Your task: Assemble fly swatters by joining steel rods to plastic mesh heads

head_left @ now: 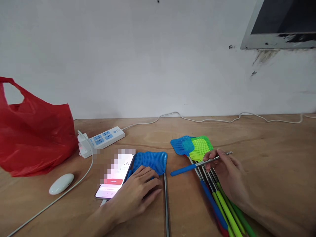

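My right hand (230, 174) pinches a thin metal rod with a blue grip (183, 170), a fly swatter handle with no head on it. Below that hand lies a bundle of fly swatters with green handles (228, 210), plus blue and red ones. Their heads, a blue one (179, 144) and a lime green one (199, 147), overlap at the far end. My left hand (139, 191) lies palm down with fingers outstretched over the lower edge of blue swatter heads (150, 161). What is under its palm is hidden. A bare metal rod (166, 204) runs toward me beside it.
Left of my left hand, a lit phone (115, 181) is plugged into a white cable. Behind it stands a white power strip (106, 138) with a charger. A white oval object (61, 183) and a red plastic bag (37, 135) are at the left. A wall (148, 65) rises behind the wooden table (271, 158).
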{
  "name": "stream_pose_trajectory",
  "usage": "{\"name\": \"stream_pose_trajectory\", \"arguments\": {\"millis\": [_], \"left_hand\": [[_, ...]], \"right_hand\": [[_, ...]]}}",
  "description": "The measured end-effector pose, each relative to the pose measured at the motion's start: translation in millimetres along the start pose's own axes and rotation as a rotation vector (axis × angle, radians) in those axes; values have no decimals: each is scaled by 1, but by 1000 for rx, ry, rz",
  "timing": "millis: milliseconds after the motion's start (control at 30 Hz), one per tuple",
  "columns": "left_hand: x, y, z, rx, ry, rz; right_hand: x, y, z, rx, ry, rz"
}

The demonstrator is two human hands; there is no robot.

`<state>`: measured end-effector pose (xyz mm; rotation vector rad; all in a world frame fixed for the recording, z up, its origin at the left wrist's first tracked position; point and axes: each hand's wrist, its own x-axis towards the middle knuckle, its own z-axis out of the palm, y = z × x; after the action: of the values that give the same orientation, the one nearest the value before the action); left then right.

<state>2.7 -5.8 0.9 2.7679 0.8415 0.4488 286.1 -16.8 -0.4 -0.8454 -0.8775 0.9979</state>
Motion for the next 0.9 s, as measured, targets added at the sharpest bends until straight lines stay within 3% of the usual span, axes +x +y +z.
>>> {"name": "stream_pose_trajectory", "arguments": {"millis": [133,300,467,567,700,900], "left_hand": [[-3,1,-1,-35,58,57],[-7,2,-5,-197,114,-17],[-9,8,-2,-257,26,-113],[-10,10,2,-196,6,-145],[-12,7,7,-90,74,-155],[-11,6,5,-38,105,-154]], "right_hand": [[1,-6,2,58,-13,113],[-4,-9,5,57,-281,339],[-12,-4,9,-25,-486,382],[-12,1,9,-168,-426,294],[-8,7,5,-304,-304,248],[-8,8,3,-337,-320,210]]}}
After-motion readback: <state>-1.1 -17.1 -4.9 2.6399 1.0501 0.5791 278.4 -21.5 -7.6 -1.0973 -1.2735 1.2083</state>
